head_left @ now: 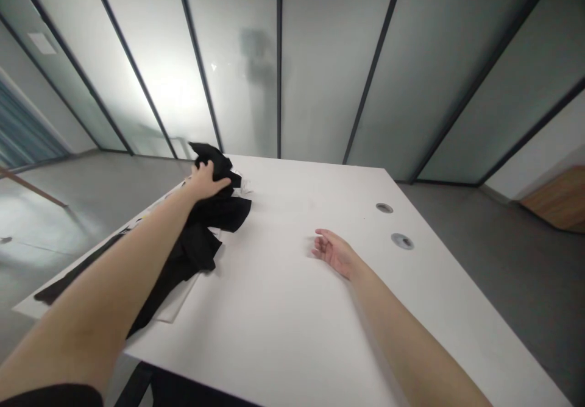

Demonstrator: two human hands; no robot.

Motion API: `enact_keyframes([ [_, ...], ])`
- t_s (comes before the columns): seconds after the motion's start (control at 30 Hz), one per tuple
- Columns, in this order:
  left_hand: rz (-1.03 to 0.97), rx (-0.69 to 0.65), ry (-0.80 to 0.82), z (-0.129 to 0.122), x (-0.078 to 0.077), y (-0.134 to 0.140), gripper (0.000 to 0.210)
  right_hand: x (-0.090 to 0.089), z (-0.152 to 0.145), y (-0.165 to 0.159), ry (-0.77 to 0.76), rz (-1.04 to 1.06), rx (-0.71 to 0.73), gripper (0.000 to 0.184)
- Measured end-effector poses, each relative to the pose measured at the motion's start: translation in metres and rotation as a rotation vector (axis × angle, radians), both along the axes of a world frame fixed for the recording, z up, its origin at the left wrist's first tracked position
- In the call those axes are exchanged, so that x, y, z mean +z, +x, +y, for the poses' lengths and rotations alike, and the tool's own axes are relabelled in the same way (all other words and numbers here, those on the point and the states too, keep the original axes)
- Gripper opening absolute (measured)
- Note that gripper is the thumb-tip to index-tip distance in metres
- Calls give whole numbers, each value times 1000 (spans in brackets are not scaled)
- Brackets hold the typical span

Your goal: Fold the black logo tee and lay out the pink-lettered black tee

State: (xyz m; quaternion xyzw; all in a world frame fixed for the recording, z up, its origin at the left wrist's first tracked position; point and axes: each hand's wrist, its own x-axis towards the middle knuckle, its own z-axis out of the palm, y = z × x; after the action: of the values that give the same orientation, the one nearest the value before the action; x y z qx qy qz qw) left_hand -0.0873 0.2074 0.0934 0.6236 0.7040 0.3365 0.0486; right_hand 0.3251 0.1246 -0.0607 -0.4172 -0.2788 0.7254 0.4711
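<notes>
My left hand (pixel 208 180) has its fingers curled down into a crumpled black cloth (pixel 214 212), gripping the top bunch of it at about ten o'clock from the table's middle. The cloth is a loose heap: one lobe rises behind my knuckles, the rest trails back under my forearm toward seven o'clock, lying partly on a thin clear sheet (pixel 176 306) near the table's left edge. A dark strip (pixel 77 273) lies further left along that edge; I cannot tell whether it belongs to the same cloth.

My right hand (pixel 336 251) rests palm up on the bare white table (pixel 283 322), fingers loosely spread and holding nothing, well apart from the cloth at about three o'clock from it. Two round cable ports (pixel 402 241) sit beyond it, toward one o'clock.

I judge this as the grasp stage: the left hand has the cloth, but the heap is not yet lifted or spread. The next move, as I read it, calls for drawing the bunch toward the open middle, and for the free right hand to take a second edge so the cloth can be opened without dragging the sheet along.
</notes>
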Motion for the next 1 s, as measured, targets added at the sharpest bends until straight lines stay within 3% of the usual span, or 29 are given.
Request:
enact_keyframes([
  [0.07, 236, 15, -170, -16, -54, 27, 75, -2, -1, 0, 38, -7, 14, 13],
  [0.17, 369, 83, -317, -35, -124, 49, 70, -3, -2, -2, 81, -30, 38, 17],
  [0.27, 447, 92, -273, -41, -159, 49, 70, -5, -2, -4, 106, -45, 55, 18],
  [0.33, 481, 75, -285, -40, -163, 44, 71, -5, -2, -5, 110, -46, 48, 17],
  [0.5, 513, 51, -311, -40, -155, 37, 70, -2, -4, -7, 99, -40, 17, 12],
  [0.67, 471, 87, -281, -52, -154, 66, 66, 1, -6, -8, 96, -26, 9, 13],
  [0.83, 386, -241, -258, -75, -148, 125, 68, 2, -6, -9, 97, -14, -10, 16],
  [1.0, 367, -393, -213, -96, -148, 153, 56, 2, -10, -11, 138, -26, -6, 21],
])
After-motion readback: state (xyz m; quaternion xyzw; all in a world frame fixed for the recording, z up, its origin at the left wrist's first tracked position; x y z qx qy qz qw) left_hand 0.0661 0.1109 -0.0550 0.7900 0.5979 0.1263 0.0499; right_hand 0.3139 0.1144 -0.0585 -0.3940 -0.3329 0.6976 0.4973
